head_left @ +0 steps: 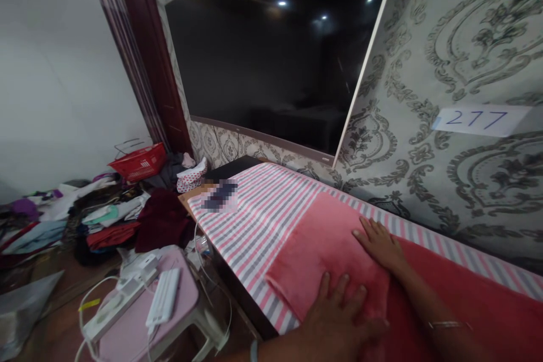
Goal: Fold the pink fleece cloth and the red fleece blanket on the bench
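Observation:
A red plush cloth (pixel 322 243) lies on a striped sheet, its near part folded over and paler pink, its deeper red part running off to the lower right. My left hand (pixel 339 311) rests on the near edge of the folded part with fingers spread. Farther over, my right hand (pixel 379 243) lies flat on the cloth near the border between the pale and deep red parts. Neither hand grips anything. The cloth's right end is cut off by the frame.
The pink, grey and white striped sheet (pixel 263 203) covers a long table beneath a wall-mounted television (pixel 275 56). A pixelated dark item (pixel 219 197) lies at its far end. At left stand a pink stool (pixel 169 305) with a power strip (pixel 114 305), piled clothes (pixel 114 215) and a red basket (pixel 139 163).

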{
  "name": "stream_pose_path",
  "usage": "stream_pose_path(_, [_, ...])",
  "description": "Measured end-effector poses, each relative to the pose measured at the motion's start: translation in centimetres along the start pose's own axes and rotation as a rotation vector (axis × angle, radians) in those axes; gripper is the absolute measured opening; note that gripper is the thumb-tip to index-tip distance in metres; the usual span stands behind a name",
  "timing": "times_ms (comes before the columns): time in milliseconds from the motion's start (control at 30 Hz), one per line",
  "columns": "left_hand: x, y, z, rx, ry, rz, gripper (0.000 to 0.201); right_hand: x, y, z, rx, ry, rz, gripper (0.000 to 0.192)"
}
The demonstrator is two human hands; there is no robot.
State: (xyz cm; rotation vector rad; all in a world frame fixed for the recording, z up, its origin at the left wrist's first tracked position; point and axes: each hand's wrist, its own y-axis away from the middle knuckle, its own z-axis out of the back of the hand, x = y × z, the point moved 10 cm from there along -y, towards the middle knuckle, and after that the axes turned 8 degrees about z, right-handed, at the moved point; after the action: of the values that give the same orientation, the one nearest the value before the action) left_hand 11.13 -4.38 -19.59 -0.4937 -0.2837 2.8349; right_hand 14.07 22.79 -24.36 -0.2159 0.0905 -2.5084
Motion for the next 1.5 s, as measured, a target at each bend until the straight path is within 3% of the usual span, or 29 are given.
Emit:
stream_pose_path(100, [0.8,-0.1,3.4,0.015,0.139,0.072,0.060,0.5,0.6,1.9,-0.057,-0.010,-0.017,0.067])
stream_pose_path(233, [4.9,-0.2,6.9,-0.091,0.079,0.294,0.069,3.4,3.6,3.1,-0.166,0.083,0.067,0.071])
stream_pose_path(300, [7.1,0.0,6.3,-0.080,0.016,0.376,0.080,4.9,5.3,2.1,-0.160,0.122,0.118,0.073])
stream_pose_path(467, [10.5,0.9,1.7,0.059,-0.037,0.464,0.086,6.3,7.9,0.1,-0.180,0.144,0.157,0.074])
stream_pose_path(633, [10.8,0.4,1.2,0.072,-0.123,0.486,0.081,7.2,8.2,1.5,-0.134,0.074,0.118,0.072])
stream_pose_path(833, [11.4,-0.5,3.3,0.091,-0.222,0.457,0.069,7.7,8.6,4.3,0.018,-0.143,0.062,0.077])
stream_pose_path(933, [11.7,-0.5,5.1,0.092,-0.251,0.428,0.064,8.0,10.7,5.7,0.063,-0.234,0.085,0.081])
stream_pose_path(1033, [10.2,-0.9,6.7,-0.041,-0.302,0.334,0.059,9.2,14.2,6.5,0.064,-0.305,0.160,0.087])
stream_pose_path(1100, [8.4,-1.2,5.6,-0.074,-0.306,0.227,0.059,10.1,16.5,6.2,0.062,-0.346,0.218,0.090])
stream_pose_path(1167, [7.1,-1.4,3.4,-0.041,-0.314,0.173,0.059,10.5,18.0,5.3,0.067,-0.378,0.244,0.088])
stream_pose_path(1300, [7.0,-1.4,0.3,0.034,-0.346,0.214,0.058,10.3,18.6,4.1,0.047,-0.413,0.233,0.082])
stream_pose_path(1400, [7.7,-1.7,0.5,0.122,-0.321,0.239,0.060,10.0,18.5,4.2,0.043,-0.433,0.230,0.078])
stream_pose_path(1500, [7.6,-3.3,2.1,0.178,-0.250,0.212,0.058,9.9,19.1,4.5,0.061,-0.473,0.264,0.073])
